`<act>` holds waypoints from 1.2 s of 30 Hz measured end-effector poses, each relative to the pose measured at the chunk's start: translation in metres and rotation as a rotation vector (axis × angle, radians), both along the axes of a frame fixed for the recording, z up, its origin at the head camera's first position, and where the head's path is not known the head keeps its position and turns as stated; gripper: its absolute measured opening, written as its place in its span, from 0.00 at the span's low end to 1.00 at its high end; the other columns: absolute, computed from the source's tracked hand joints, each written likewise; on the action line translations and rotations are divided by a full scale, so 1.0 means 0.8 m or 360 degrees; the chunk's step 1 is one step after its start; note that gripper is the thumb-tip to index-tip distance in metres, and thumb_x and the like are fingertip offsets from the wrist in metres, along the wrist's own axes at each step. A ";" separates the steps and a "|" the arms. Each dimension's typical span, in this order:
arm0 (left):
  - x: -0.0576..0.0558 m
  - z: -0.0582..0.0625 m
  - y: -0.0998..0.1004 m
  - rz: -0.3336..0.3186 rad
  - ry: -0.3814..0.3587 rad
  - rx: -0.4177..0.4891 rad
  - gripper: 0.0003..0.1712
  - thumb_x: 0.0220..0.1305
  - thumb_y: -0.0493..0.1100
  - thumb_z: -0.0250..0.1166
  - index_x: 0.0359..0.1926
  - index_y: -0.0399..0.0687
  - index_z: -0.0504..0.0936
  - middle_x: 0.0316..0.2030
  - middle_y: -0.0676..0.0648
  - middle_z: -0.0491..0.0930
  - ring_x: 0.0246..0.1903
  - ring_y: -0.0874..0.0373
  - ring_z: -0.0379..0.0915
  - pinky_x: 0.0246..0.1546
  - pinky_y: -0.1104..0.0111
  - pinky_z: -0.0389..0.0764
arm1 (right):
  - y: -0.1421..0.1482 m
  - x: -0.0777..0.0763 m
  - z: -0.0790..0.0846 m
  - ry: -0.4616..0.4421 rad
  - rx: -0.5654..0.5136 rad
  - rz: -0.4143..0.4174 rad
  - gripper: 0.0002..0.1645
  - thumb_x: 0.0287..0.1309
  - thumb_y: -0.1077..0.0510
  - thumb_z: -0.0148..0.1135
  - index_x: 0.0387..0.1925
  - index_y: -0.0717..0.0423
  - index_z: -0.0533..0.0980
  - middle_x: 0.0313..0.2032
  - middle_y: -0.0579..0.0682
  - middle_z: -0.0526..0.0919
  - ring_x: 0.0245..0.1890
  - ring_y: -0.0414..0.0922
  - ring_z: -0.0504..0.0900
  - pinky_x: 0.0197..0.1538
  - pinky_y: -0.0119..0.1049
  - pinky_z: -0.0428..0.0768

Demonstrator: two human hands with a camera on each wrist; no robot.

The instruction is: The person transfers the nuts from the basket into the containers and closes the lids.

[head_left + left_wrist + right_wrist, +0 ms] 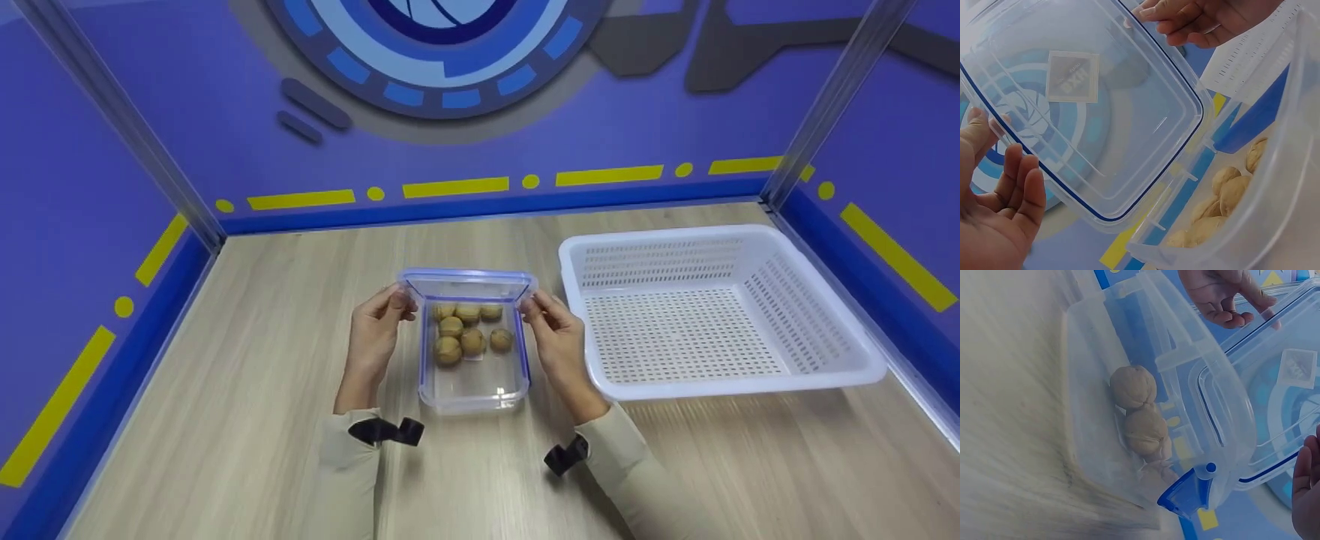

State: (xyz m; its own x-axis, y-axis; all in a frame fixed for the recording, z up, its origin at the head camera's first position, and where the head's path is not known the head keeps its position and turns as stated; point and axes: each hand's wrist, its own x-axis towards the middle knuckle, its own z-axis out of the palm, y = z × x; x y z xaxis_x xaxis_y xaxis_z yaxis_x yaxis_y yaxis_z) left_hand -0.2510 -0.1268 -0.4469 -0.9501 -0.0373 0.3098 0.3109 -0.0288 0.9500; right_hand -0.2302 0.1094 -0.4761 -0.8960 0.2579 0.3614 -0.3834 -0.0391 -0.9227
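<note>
A clear plastic food container stands on the table with several walnuts inside, mostly toward its far end. Its clear lid, with a dark blue seal and a small square label, is raised at that far end. My left hand pinches one side edge of the lid between thumb and finger, the other fingers loosely bent. On the opposite edge, my right hand pinches the lid too. A blue side latch hangs unfastened from the container, visible in the right wrist view.
A white perforated plastic basket stands close to the right of my right hand. Blue patterned panels enclose the wooden tabletop at the back and both sides.
</note>
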 end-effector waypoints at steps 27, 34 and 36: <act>0.009 -0.002 -0.002 0.0018 -0.0442 -0.0288 0.26 0.70 0.39 0.52 0.66 0.35 0.68 0.34 0.50 0.74 0.34 0.63 0.69 0.35 0.78 0.76 | 0.001 0.002 -0.004 -0.0150 0.0051 0.0137 0.18 0.66 0.64 0.50 0.54 0.68 0.75 0.52 0.61 0.80 0.44 0.36 0.80 0.48 0.29 0.80; 0.009 -0.006 -0.002 -0.0019 -0.0498 -0.0334 0.29 0.68 0.38 0.48 0.68 0.32 0.63 0.43 0.42 0.79 0.37 0.59 0.72 0.38 0.74 0.77 | 0.000 0.002 -0.007 -0.0242 0.0120 0.0062 0.21 0.67 0.63 0.51 0.59 0.66 0.73 0.52 0.63 0.81 0.40 0.33 0.79 0.46 0.26 0.79; 0.009 -0.007 -0.001 -0.0049 -0.0496 -0.0358 0.29 0.68 0.38 0.46 0.69 0.33 0.62 0.55 0.36 0.76 0.46 0.53 0.75 0.49 0.67 0.80 | 0.000 0.002 -0.008 -0.0258 0.0170 0.0036 0.21 0.67 0.61 0.51 0.59 0.63 0.74 0.48 0.62 0.82 0.37 0.37 0.79 0.44 0.29 0.80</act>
State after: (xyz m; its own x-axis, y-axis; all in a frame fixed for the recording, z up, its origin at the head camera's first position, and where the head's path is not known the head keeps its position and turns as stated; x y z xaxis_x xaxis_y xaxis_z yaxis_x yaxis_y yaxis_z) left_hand -0.2439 -0.1276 -0.4524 -0.9996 0.0285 0.0029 0.0081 0.1865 0.9824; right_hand -0.2288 0.1094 -0.4827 -0.9498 0.2050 0.2363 -0.2298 0.0556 -0.9717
